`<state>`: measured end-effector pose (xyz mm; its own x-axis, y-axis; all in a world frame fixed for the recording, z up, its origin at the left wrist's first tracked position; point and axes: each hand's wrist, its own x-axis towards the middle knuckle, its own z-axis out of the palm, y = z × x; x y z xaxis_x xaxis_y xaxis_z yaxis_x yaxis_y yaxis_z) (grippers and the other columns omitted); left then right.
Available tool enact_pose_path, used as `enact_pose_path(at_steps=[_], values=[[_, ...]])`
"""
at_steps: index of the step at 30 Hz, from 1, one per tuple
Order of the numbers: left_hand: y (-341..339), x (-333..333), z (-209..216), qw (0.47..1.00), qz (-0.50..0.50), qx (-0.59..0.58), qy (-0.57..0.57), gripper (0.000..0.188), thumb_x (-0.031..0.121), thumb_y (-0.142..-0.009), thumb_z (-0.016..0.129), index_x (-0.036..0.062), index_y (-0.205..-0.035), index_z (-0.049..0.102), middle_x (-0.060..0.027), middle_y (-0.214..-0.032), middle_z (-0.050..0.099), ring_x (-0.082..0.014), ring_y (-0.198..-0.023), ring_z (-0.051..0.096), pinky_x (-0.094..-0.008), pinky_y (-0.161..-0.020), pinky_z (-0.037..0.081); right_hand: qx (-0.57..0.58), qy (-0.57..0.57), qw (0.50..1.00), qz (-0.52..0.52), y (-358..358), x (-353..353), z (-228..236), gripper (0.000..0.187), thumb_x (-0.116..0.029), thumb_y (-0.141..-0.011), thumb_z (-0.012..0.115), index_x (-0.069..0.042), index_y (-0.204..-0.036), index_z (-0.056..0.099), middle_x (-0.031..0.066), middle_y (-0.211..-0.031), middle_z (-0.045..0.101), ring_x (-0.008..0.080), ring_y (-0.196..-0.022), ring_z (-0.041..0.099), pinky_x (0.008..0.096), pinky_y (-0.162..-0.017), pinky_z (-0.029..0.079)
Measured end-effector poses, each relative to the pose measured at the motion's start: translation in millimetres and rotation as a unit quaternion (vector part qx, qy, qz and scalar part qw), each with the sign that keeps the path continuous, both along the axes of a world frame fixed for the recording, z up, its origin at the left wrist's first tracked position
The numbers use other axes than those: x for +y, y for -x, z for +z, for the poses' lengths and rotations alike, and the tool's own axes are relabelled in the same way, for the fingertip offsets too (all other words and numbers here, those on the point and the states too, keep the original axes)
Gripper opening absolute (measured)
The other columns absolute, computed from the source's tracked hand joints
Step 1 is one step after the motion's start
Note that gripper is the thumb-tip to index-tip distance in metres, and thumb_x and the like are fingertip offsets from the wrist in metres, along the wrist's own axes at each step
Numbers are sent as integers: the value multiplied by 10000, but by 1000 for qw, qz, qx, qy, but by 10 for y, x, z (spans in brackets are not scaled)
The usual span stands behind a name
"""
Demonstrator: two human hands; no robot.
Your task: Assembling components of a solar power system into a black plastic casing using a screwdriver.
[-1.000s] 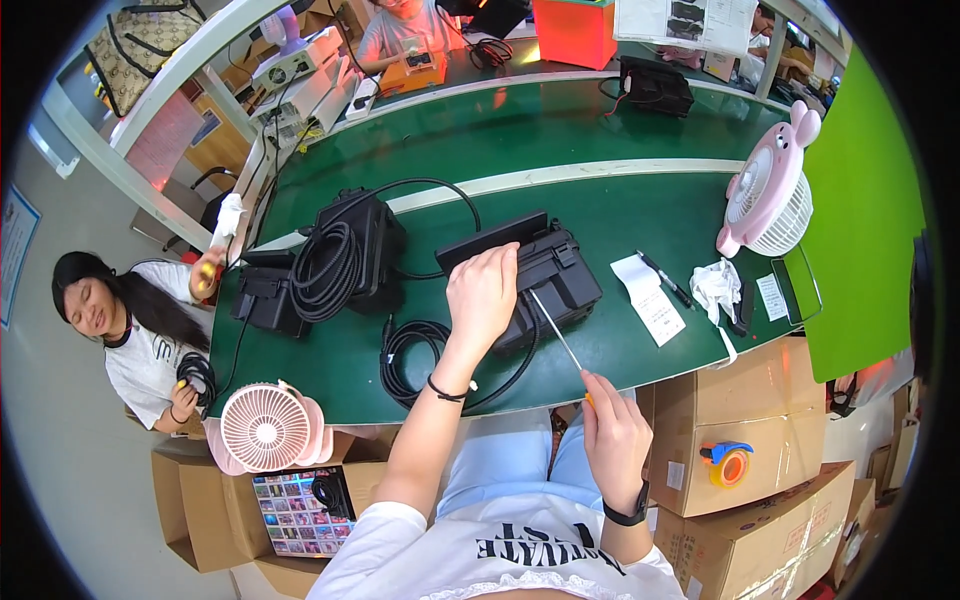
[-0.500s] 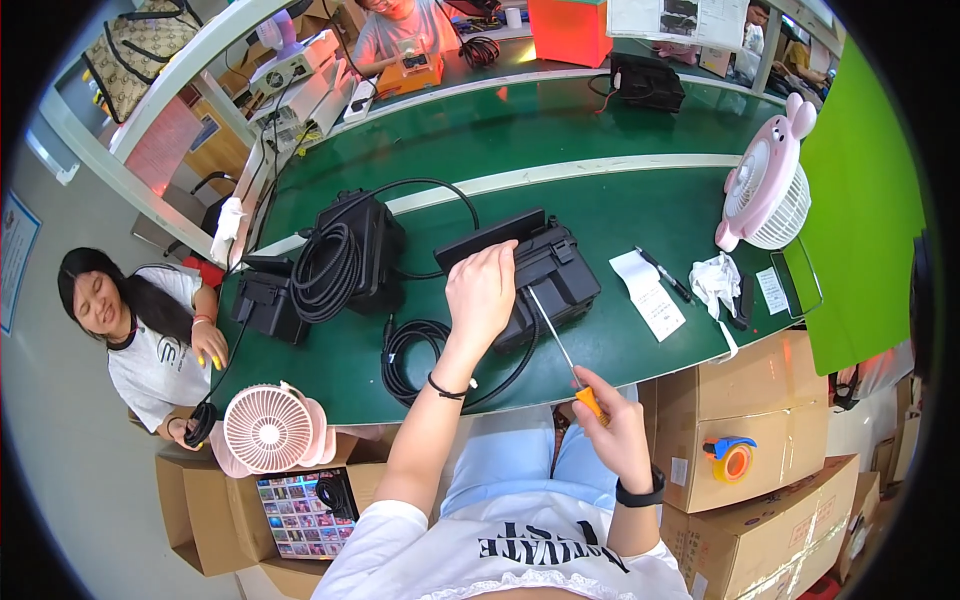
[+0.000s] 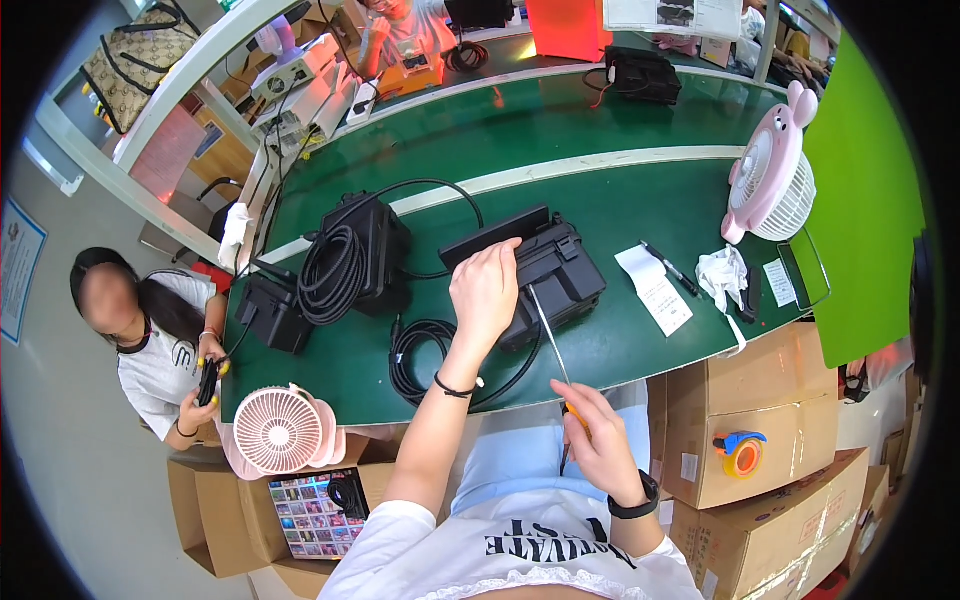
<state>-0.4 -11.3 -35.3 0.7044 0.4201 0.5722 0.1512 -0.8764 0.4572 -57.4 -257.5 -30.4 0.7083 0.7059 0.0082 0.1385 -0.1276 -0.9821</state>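
A black plastic case [image 3: 572, 278] with a raised flat panel [image 3: 500, 236] along its far left side lies on the green table. My left hand [image 3: 487, 290] is closed over the case's left part, its fingertips by the panel; what lies under the palm is hidden. My right hand [image 3: 600, 440] grips the orange handle of a screwdriver [image 3: 550, 335] near the table's front edge. The long metal shaft points away from me, and its tip meets the case's near side, just right of my left hand. A coiled black cable [image 3: 405, 365] lies left of the case.
More black cases [image 3: 385, 250] with coiled cable stand on the left. A pink fan [image 3: 278, 430] is at the front left, another fan [image 3: 770, 175] at the right. A receipt [image 3: 655, 290], pen [image 3: 670, 270] and crumpled tissue [image 3: 722, 272] lie right. A co-worker [image 3: 165, 350] handles cable.
My right hand has shifted left around the screwdriver handle, its fingers straighter, covering more of it. My left hand stays on the case. The co-worker at left has raised the cable bundle in both hands.
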Motion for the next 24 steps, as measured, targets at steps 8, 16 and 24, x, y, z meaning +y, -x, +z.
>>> enact_pose_path(at_steps=[8, 16, 24], values=[[8, 2, -4, 1000, 1, -3, 2, 316, 201, -1020, 430, 87, -1029, 724, -95, -975, 727, -289, -906, 683, -402, -856, 501, -209, 65, 975, -30, 45, 38, 76, 435, 33, -885, 559, -75, -1307, 559, 232, -1237, 557, 444, -900, 645, 463, -734, 558], [19, 18, -31, 1000, -7, -11, 1, 317, 205, -1021, 432, 83, -1028, 724, -95, -983, 727, -285, -916, 681, -393, -863, 493, -221, 102, 970, -22, 96, 98, 53, 437, 31, -884, 556, -80, -1307, 555, 218, -1226, 575, 425, -860, 655, 460, -718, 562], [14, 18, -13, 1000, -11, -4, 6, 315, 203, -1020, 432, 78, -1038, 721, -100, -1002, 726, -291, -929, 678, -399, -874, 486, -310, 168, 935, -41, 179, 150, 53, 456, 51, -833, 578, -52, -1277, 564, 187, -1214, 575, 369, -814, 676, 427, -654, 569]])
